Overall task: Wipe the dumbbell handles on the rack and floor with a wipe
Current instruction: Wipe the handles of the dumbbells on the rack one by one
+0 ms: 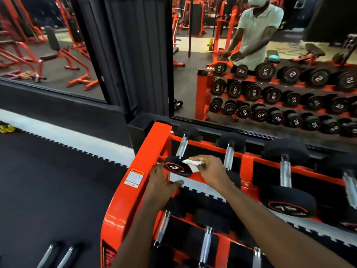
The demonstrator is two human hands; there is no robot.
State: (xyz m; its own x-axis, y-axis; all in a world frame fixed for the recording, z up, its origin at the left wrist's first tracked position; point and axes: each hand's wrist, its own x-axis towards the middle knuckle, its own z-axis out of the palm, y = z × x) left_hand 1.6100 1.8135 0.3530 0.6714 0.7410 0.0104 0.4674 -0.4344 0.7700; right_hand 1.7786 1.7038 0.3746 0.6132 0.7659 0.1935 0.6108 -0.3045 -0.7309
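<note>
At the rack's [143, 151] left end, my right hand [210, 169] is pinching the wipe [193, 163], handle [182, 147] running away beyond; left hand [161, 180] resting, fingers [156, 172] straight.

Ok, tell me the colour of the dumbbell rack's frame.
The rack frame is orange-red; the head view shows it best.

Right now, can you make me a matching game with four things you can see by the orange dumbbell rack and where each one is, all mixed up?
Things:
1. white folded wipe
2. small black round-ended dumbbell
3. orange-and-white warning sticker
4. small yellow object

Places:
A. on the dark floor, far left
B. pinched in the right hand
C. stuck on the end post of the orange metal rack
D. at the left end of the rack's top shelf

Pairs: 1-B, 2-D, 3-C, 4-A.
</note>
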